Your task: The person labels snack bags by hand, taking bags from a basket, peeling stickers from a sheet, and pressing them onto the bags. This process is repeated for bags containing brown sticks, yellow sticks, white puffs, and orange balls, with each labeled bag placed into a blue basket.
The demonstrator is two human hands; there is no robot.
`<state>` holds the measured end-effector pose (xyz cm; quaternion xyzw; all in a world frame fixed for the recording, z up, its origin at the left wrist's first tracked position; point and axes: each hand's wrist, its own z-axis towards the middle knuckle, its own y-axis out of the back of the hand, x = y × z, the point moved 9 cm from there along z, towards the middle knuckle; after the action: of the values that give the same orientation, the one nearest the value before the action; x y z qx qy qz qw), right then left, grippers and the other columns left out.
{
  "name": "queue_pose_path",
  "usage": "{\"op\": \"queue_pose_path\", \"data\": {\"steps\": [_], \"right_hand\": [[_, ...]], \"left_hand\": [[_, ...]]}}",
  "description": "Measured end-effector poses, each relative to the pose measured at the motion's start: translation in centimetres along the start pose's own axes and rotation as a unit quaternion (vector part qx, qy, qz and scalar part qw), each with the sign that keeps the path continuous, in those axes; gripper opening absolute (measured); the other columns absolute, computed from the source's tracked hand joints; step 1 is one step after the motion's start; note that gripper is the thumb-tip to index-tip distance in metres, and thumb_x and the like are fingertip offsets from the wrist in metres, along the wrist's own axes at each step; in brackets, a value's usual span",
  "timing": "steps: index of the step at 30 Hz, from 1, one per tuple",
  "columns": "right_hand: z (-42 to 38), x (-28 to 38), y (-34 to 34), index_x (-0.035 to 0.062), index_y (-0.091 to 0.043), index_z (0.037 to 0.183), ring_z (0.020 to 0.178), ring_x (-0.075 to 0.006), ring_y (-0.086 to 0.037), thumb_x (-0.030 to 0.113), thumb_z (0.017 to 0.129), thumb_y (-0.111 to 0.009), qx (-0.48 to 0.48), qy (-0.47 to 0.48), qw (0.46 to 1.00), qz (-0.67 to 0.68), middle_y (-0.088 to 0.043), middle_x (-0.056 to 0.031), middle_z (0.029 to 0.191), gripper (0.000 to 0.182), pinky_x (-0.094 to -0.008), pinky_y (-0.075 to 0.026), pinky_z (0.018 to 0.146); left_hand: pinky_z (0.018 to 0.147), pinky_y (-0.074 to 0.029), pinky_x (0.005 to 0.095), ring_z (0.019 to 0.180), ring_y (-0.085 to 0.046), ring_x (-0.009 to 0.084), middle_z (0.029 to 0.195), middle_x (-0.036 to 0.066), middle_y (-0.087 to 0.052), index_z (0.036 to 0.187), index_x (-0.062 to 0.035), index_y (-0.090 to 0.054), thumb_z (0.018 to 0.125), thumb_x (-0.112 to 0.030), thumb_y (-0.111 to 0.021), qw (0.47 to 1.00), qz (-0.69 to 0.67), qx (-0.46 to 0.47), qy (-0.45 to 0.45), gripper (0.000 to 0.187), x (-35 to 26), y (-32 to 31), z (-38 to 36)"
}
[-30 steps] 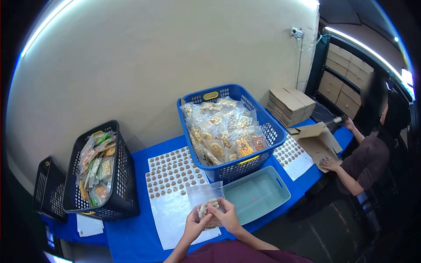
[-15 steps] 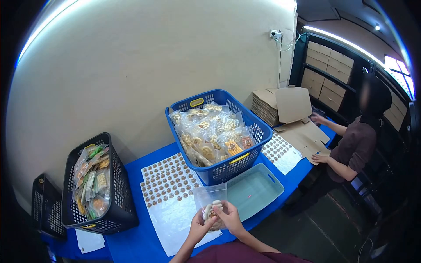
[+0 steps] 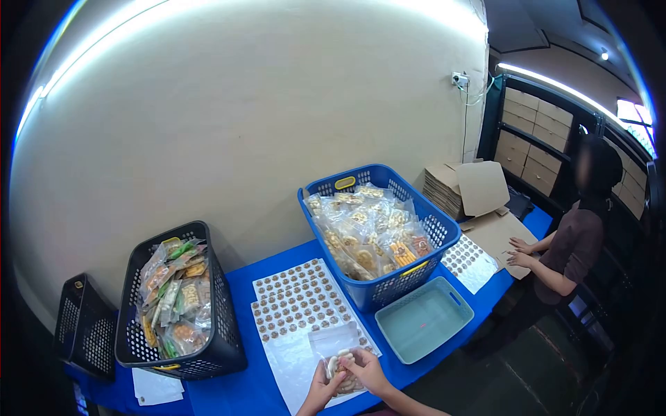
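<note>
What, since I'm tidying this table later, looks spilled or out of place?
A small reddish scrap in the green tray looks stray, though it's too small to identify. I see no spill.

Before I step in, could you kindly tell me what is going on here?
One person's left hand and right hand hold a clear bag with pale pieces inside, over sheets of round labels. Just beyond stands a blue basket heaped with filled bags, beside a green tray. Farther right, a co-worker has both hands on flat cardboard.
</note>
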<state>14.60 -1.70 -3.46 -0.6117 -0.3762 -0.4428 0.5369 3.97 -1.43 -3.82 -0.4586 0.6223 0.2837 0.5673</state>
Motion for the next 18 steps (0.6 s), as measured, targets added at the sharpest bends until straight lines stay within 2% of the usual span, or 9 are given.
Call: {"op": "queue_pose_path", "data": {"steps": [2, 4, 9, 10, 13, 16, 18], "right_hand": [[-0.2, -1.0, -1.5, -0.0017, -0.053, 0.096, 0.08, -0.0096, -0.055, 0.011, 0.082, -0.058, 0.018, -0.043, 0.998, 0.034, -0.058, -0.004, 0.087, 0.02, -0.0227, -0.045, 0.072], [-0.5, -1.3, -2.5, -0.0022, -0.053, 0.097, 0.081, -0.009, -0.055, 0.01, 0.082, -0.058, 0.015, -0.037, 0.999, 0.023, -0.058, -0.0042, 0.087, 0.02, -0.0223, -0.045, 0.072], [-1.5, -2.7, -3.3, -0.0008, -0.054, 0.096, 0.078, -0.0068, -0.054, 0.012, 0.082, -0.059, -0.003, -0.033, 0.999, 0.013, -0.058, -0.0031, 0.085, 0.02, -0.0201, -0.044, 0.068], [-1.6, -2.8, -3.4, -0.0014, -0.053, 0.097, 0.079, -0.0077, -0.055, 0.011, 0.082, -0.058, -0.003, -0.032, 0.999, 0.005, -0.058, -0.0042, 0.087, 0.02, -0.021, -0.045, 0.069], [-2.2, -3.1, -4.0, -0.0027, -0.052, 0.098, 0.081, -0.0095, -0.056, 0.01, 0.083, -0.057, -0.006, -0.027, 1.0, -0.007, -0.058, -0.0065, 0.09, 0.02, -0.0228, -0.045, 0.071], [-2.9, -3.6, -5.0, -0.0022, -0.051, 0.099, 0.082, -0.009, -0.054, 0.012, 0.085, -0.054, -0.007, -0.023, 1.0, -0.003, -0.057, -0.0056, 0.09, 0.021, -0.0224, -0.045, 0.072], [-3.7, -3.8, -5.8, -0.0007, -0.05, 0.101, 0.084, -0.0085, -0.053, 0.015, 0.086, -0.053, 0.004, -0.018, 1.0, 0.019, -0.055, -0.0049, 0.091, 0.022, -0.0219, -0.043, 0.073]], "left_hand": [[0.077, -0.045, 0.026, 0.092, -0.052, 0.014, 0.104, 0.009, -0.051, 0.114, -0.0005, -0.038, 0.085, -0.016, -0.054, 0.999, -0.011, -0.024, -0.046, 0.037, 1.0, 1.7, -0.4], [0.075, -0.045, 0.0255, 0.091, -0.052, 0.0141, 0.104, 0.009, -0.051, 0.114, -0.0004, -0.038, 0.085, -0.017, -0.053, 0.997, -0.039, -0.041, -0.043, 0.036, 1.6, 3.0, -0.5], [0.065, -0.046, 0.0204, 0.087, -0.053, 0.0116, 0.104, 0.01, -0.052, 0.115, 0.0002, -0.039, 0.086, -0.019, -0.052, 0.998, -0.055, -0.022, -0.027, 0.036, 2.1, 4.3, -1.9], [0.061, -0.045, 0.0183, 0.086, -0.053, 0.0104, 0.102, 0.01, -0.053, 0.116, 0.0008, -0.038, 0.087, -0.018, -0.051, 0.999, -0.042, -0.017, 0.017, 0.037, 2.6, 4.5, -2.3], [0.063, -0.045, 0.0209, 0.085, -0.054, 0.0117, 0.1, 0.01, -0.054, 0.116, 0.0016, -0.039, 0.086, -0.017, -0.052, 0.997, -0.059, -0.037, 0.036, 0.038, 3.3, 5.3, -3.1], [0.043, -0.036, 0.0163, 0.065, -0.05, 0.0042, 0.091, 0.006, -0.054, 0.109, -0.0007, -0.044, 0.083, -0.02, -0.057, 0.994, -0.088, -0.032, -0.059, 0.034, 1.9, 5.5, -3.5], [0.043, -0.036, 0.0161, 0.064, -0.051, 0.0039, 0.088, 0.006, -0.056, 0.106, -0.0005, -0.046, 0.083, -0.019, -0.057, 0.997, -0.048, -0.036, -0.04, 0.032, 2.0, 6.6, -4.0]]}}
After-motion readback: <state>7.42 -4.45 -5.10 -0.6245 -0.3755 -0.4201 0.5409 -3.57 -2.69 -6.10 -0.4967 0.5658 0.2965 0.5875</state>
